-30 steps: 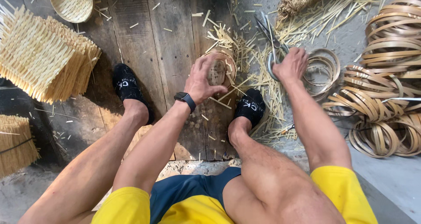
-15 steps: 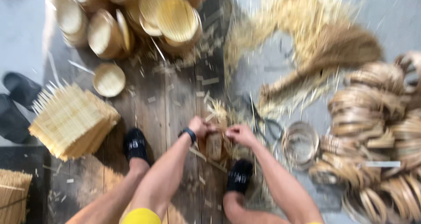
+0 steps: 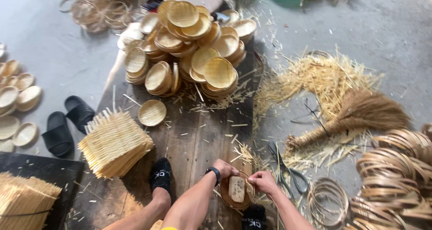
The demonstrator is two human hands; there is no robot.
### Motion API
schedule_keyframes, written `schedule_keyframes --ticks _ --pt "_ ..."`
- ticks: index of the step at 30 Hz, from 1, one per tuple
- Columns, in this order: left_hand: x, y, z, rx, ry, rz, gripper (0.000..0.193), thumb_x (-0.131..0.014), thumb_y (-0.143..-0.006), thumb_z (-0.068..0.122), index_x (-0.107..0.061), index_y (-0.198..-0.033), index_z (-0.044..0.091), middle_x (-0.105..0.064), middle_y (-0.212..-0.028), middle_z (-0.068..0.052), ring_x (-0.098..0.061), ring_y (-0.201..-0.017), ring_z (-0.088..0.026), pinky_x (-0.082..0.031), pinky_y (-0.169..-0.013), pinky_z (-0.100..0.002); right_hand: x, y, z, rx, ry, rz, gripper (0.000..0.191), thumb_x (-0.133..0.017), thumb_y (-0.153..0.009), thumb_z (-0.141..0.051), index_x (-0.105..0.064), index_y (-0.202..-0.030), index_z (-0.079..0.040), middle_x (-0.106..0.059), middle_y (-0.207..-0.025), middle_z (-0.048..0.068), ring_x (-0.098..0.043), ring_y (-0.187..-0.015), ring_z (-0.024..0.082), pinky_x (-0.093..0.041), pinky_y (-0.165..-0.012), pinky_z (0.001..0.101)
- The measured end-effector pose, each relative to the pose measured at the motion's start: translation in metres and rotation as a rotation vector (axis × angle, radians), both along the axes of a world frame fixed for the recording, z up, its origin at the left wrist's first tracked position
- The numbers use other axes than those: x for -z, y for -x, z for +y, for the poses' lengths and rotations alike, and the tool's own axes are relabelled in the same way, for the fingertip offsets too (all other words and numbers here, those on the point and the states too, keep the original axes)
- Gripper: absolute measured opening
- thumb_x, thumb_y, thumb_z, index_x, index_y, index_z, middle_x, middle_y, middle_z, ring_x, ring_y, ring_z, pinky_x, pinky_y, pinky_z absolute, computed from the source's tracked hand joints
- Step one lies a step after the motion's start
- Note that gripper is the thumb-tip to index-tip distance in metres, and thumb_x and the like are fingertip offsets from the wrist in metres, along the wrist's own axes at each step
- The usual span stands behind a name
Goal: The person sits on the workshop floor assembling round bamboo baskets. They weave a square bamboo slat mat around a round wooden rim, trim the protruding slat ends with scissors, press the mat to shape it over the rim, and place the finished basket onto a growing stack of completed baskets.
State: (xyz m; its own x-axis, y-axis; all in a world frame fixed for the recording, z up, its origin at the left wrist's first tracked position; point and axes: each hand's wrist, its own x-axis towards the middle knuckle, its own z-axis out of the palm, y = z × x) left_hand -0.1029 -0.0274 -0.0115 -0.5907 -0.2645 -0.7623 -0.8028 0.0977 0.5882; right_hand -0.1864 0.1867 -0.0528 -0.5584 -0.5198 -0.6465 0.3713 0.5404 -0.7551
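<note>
Both the left hand [image 3: 224, 169] and right hand [image 3: 263, 181] pinch the rim of a small woven tray [image 3: 237, 191] between them; it looks light, stiff yet brittle, best held by its hoop.

Small round woven tray [image 3: 237, 191], tilted, on wooden board [image 3: 198, 140]

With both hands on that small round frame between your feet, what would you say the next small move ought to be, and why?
Probably press the pale woven piece down flat into the round frame. The left hand and the right hand each hold the frame's rim, and the piece sits inside it but looks short of the edge all round. How firmly it sits is hard to tell.
</note>
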Motion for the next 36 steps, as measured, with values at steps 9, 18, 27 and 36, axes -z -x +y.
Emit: schedule_keyframes --ticks 9,18,27,36 --pt "-0.008 -0.015 0.007 -0.181 -0.029 -0.003 0.019 -0.088 -0.078 0.017 -0.085 -0.094 0.007 -0.082 -0.091 -0.006 -0.073 -0.077 -0.012 -0.059 -0.074 -0.029 -0.007 0.002 -0.005 0.069 -0.129 -0.228 0.013 -0.078 -0.085 -0.003 -0.078 -0.096 0.002 -0.074 -0.076 0.012 -0.061 -0.057 0.015 -0.05 -0.05 0.0293" --pt "-0.003 -0.031 -0.005 -0.775 -0.375 -0.021 0.024 -0.082 -0.086 0.009 -0.076 -0.097 -0.011 -0.078 -0.086 -0.017 -0.073 -0.071 -0.025 -0.062 -0.064 -0.039 -0.014 -0.005 0.015 0.259 0.076 -0.55 0.025 -0.076 -0.084 -0.004 -0.069 -0.104 0.01 -0.077 -0.088 0.021 -0.077 -0.077 0.029 -0.063 -0.07 0.0419" --pt "0.011 -0.092 0.03 -0.693 -0.525 -0.007 0.021 -0.064 -0.095 0.0 -0.07 -0.115 0.0 -0.076 -0.094 -0.012 -0.076 -0.076 -0.026 -0.067 -0.065 -0.044 -0.005 -0.028 0.012 0.241 -0.105 -0.422 0.027 -0.075 -0.091 -0.017 -0.062 -0.095 0.005 -0.074 -0.082 0.022 -0.076 -0.064 0.031 -0.064 -0.057 0.041" --pt "0.021 -0.088 0.041 -0.743 -0.406 -0.039 0.021 -0.065 -0.094 0.003 -0.076 -0.111 -0.002 -0.078 -0.087 -0.011 -0.075 -0.07 -0.024 -0.067 -0.059 -0.04 -0.002 -0.035 0.009 0.257 -0.119 -0.313 0.026 -0.077 -0.09 -0.018 -0.062 -0.095 0.003 -0.075 -0.081 0.019 -0.076 -0.062 0.029 -0.066 -0.053 0.0392"
